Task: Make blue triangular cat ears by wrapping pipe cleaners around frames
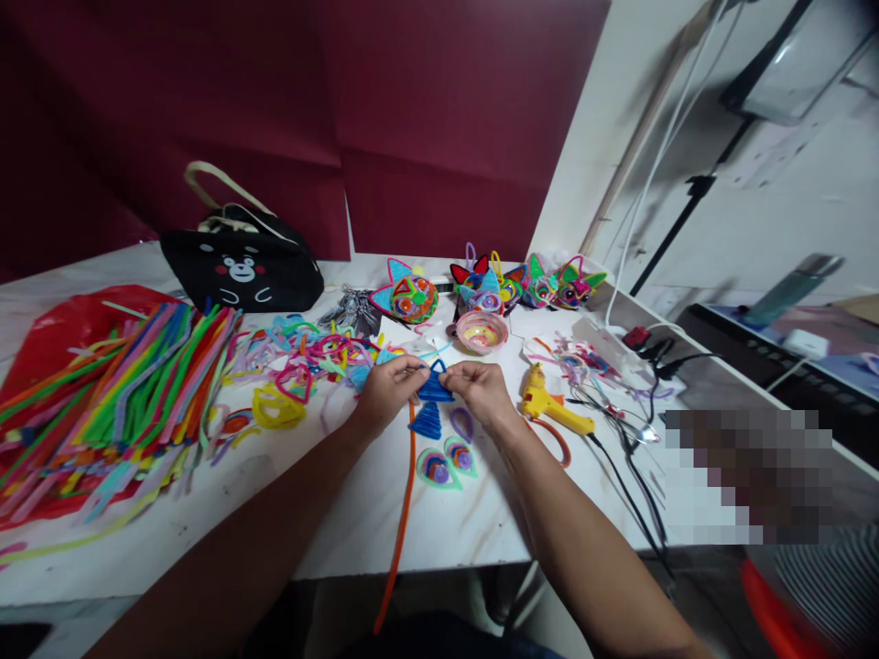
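My left hand and my right hand meet over the white table, both pinched on a blue pipe-cleaner triangle. A long orange pipe cleaner runs from under my left hand down past the table's front edge. Just below my hands lie a second blue triangle, a purple loop and two teal-rimmed teardrop pieces.
A big heap of coloured pipe cleaners lies on red plastic at the left. A black bear-face bag stands behind. Finished colourful cat-eared heads, a pink bowl, a yellow glue gun and cables sit right.
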Available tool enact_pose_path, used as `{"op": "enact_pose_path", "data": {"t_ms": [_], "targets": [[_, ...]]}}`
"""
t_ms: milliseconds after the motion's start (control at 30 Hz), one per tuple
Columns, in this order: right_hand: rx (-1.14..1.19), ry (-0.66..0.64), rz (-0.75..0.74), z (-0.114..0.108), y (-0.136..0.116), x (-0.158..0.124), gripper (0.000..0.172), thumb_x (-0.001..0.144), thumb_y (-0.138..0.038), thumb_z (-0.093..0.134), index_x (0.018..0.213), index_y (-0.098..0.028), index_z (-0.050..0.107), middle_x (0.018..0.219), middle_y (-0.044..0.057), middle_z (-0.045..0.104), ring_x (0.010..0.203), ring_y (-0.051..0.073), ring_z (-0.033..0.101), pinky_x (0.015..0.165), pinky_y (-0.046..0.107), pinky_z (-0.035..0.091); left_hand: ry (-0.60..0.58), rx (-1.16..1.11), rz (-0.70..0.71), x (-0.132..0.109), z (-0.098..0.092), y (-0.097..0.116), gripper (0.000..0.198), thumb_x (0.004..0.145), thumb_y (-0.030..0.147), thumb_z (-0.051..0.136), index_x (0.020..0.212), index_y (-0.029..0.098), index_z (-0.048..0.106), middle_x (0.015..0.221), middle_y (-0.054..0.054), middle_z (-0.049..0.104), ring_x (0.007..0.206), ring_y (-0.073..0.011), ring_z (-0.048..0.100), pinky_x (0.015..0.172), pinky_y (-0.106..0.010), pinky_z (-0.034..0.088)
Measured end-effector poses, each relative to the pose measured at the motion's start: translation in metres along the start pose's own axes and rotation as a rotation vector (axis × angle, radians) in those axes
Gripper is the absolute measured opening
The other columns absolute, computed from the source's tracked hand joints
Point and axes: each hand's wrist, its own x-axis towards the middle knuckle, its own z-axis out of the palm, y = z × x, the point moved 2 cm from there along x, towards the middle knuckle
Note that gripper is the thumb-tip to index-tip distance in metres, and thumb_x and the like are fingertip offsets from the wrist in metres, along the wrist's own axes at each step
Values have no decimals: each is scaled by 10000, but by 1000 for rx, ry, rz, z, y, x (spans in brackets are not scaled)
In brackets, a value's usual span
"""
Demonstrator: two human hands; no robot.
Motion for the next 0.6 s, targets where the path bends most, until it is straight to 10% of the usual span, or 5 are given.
{"op": "enact_pose_path", "data": {"t_ms": [600], "targets": [[-12, -50, -40, 3, 7, 2, 317, 614, -457, 708, 658, -160, 607, 532, -20, 580, 451, 89, 469, 448, 216, 375, -54, 108, 45, -4, 3, 1, 142, 715, 306, 604, 761, 172, 615, 496, 47, 552, 436, -110, 513, 452, -207, 401]]}}
